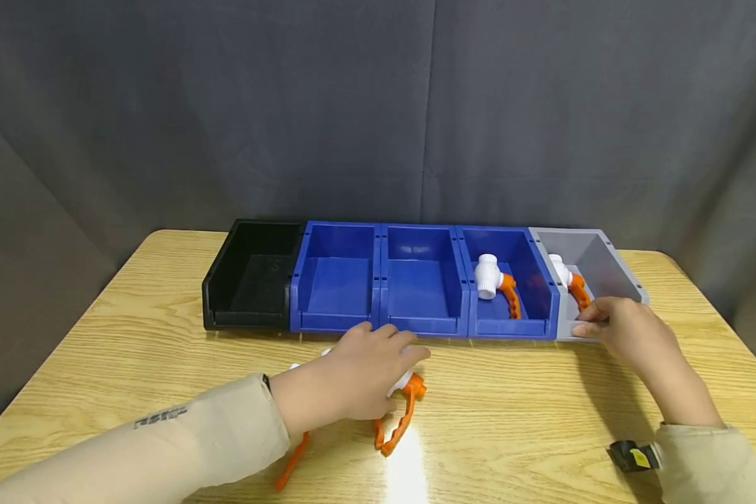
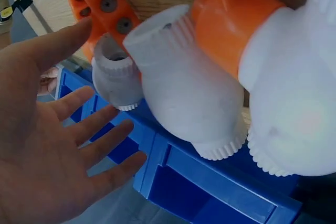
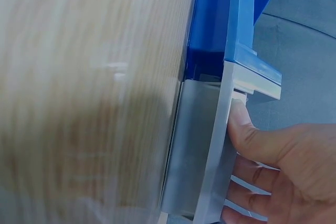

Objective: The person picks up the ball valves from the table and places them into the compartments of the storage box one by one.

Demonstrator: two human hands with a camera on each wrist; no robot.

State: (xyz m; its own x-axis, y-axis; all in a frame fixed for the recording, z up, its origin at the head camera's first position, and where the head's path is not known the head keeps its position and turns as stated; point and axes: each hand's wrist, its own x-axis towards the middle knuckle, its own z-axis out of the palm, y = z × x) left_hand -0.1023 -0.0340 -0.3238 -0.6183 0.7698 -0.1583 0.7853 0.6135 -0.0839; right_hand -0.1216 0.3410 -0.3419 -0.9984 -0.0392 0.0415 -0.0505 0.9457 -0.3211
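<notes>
My left hand [image 1: 362,371] hovers over white ball valves with orange handles [image 1: 406,420] on the table, partly hiding them. In the left wrist view, the fingers [image 2: 107,148] are spread beside three white valve bodies [image 2: 191,85], with none gripped. My right hand [image 1: 633,332] reaches over the front of the grey bin [image 1: 605,262], close to the orange handle of a ball valve [image 1: 579,290] lying inside. In the right wrist view, the thumb [image 3: 244,124] is at the bin's front lip, the other fingers extend past it, and no valve shows in them.
Bins stand in a row along the back: a black bin [image 1: 248,287], three blue bins [image 1: 337,322], then the grey one. Another ball valve [image 1: 488,276] lies in the rightmost blue bin. A dark curtain [image 1: 353,105] hangs behind the wooden table [image 1: 504,413].
</notes>
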